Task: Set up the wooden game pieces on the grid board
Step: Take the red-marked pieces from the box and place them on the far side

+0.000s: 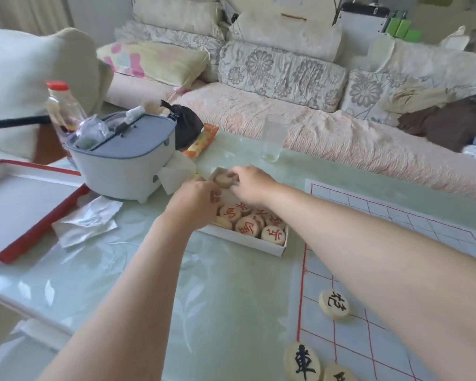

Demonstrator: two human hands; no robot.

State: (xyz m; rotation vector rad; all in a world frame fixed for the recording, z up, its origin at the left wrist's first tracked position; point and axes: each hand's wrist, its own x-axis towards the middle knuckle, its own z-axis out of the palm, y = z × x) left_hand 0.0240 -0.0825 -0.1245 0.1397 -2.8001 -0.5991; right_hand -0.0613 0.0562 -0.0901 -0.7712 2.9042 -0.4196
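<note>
The 2 bare arms reach forward, left hand (195, 204) curled downward, right hand (252, 185) fingers (238, 175) pinching a round piece (222, 180).

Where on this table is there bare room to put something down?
The widest bare table lies in front, between tray, box and board. A smaller patch lies between glass and board. It is crowded by the basket, wrapper and box, where the right hand pinches a piece.
</note>
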